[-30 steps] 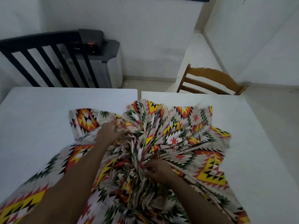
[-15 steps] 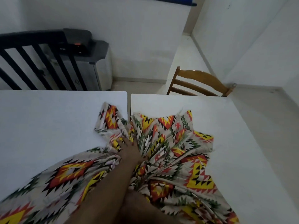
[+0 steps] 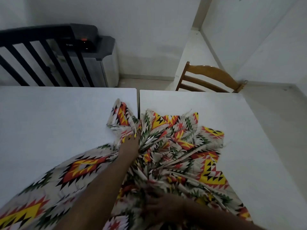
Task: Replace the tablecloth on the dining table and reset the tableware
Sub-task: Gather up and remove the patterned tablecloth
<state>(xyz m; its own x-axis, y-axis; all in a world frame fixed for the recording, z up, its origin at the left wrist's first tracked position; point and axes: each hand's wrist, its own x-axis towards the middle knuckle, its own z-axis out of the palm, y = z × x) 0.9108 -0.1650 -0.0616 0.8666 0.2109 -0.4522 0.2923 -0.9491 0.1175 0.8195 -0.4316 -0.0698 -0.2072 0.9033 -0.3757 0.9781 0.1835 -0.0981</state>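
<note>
Left hand [image 3: 130,143] grips the bunched tablecloth [image 3: 174,146] on the white surface [image 3: 49,122]; blurred right hand [image 3: 159,208] grips it too — spreading barely begun, 0 tableware visible.

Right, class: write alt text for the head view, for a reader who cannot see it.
Two hands gather a bunched, patterned tablecloth on two white tables pushed together: the left hand grips folds near the gap, the blurred right hand holds cloth nearer the camera. Behind stand a black slatted chair and a wooden chair.
</note>
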